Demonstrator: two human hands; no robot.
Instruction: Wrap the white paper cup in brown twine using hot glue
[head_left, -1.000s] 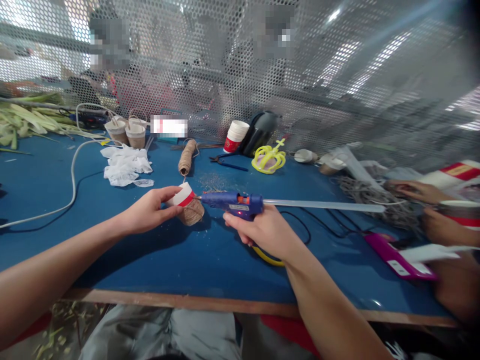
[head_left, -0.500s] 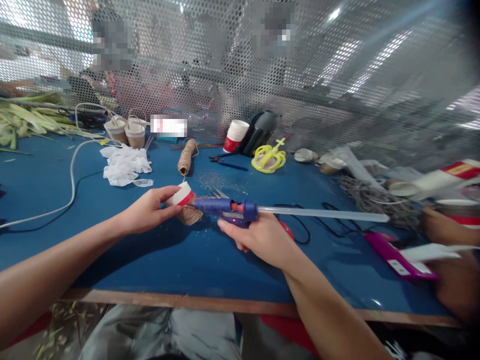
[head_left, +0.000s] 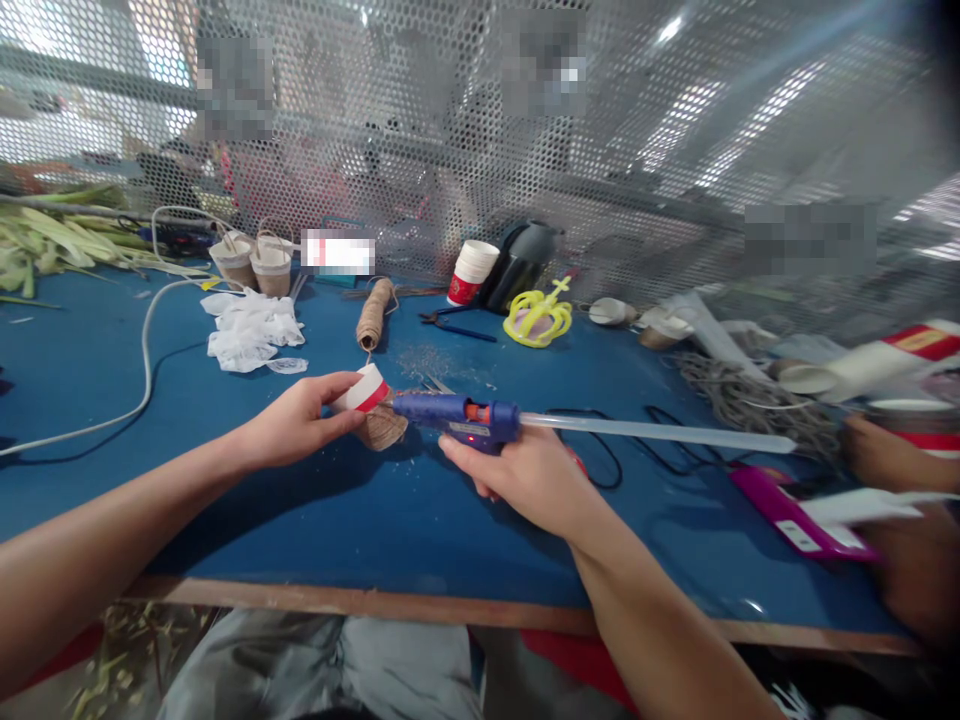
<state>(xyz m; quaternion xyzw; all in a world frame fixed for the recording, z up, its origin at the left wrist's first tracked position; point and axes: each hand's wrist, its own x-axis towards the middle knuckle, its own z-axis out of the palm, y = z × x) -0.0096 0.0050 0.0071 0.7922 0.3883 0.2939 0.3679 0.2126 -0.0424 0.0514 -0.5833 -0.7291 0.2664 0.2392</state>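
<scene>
A paper cup (head_left: 369,392), white with a red band, lies tilted in my left hand (head_left: 304,418), whose fingers close around it. Brown twine (head_left: 384,428) wraps the cup's lower part. My right hand (head_left: 525,470) grips a blue hot glue gun (head_left: 442,412) by its handle. A long clear glue stick (head_left: 645,428) sticks out of the gun's back, and a small red light shows on its side. The nozzle meets the cup near the twine's edge; whether it touches cannot be made out. Behind the cup stands a spool of twine (head_left: 375,315).
White lace (head_left: 251,330) and two twine-wrapped cups (head_left: 271,268) are at the back left. Stacked paper cups (head_left: 474,272), pliers (head_left: 457,325) and a yellow crown-shaped piece (head_left: 537,320) lie behind. A purple power strip (head_left: 802,515) and another person's hand (head_left: 885,450) are at the right.
The glue gun and my right hand have shifted very slightly to the right. My left hand and the cup stay almost still.
</scene>
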